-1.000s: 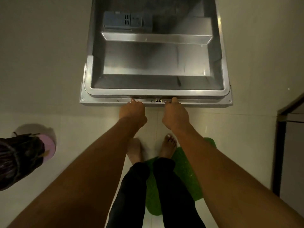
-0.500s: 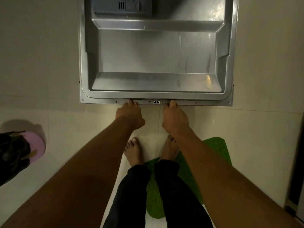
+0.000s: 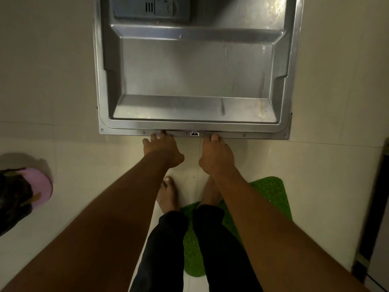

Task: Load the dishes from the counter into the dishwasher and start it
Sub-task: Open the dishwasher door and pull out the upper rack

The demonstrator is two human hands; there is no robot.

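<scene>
The dishwasher door (image 3: 189, 66) hangs open and lies flat in front of me, its steel inner face up. A grey detergent dispenser (image 3: 151, 7) sits at its far end and a small latch (image 3: 194, 134) in the middle of its near edge. My left hand (image 3: 163, 149) rests at that edge left of the latch, fingers spread, only the tips touching. My right hand (image 3: 216, 157) grips the edge right of the latch, thumb on top and fingers curled under. No dishes or racks are in view.
My bare feet stand on pale floor tiles, partly on a green mat (image 3: 267, 194). A pink bin (image 3: 42, 186) lined with a dark bag (image 3: 12, 197) stands at the left. A dark cabinet edge (image 3: 376, 207) runs down the right side.
The door has swung down from tilted to flat with both hands on its edge. My left hand's fingers have uncurled and spread.
</scene>
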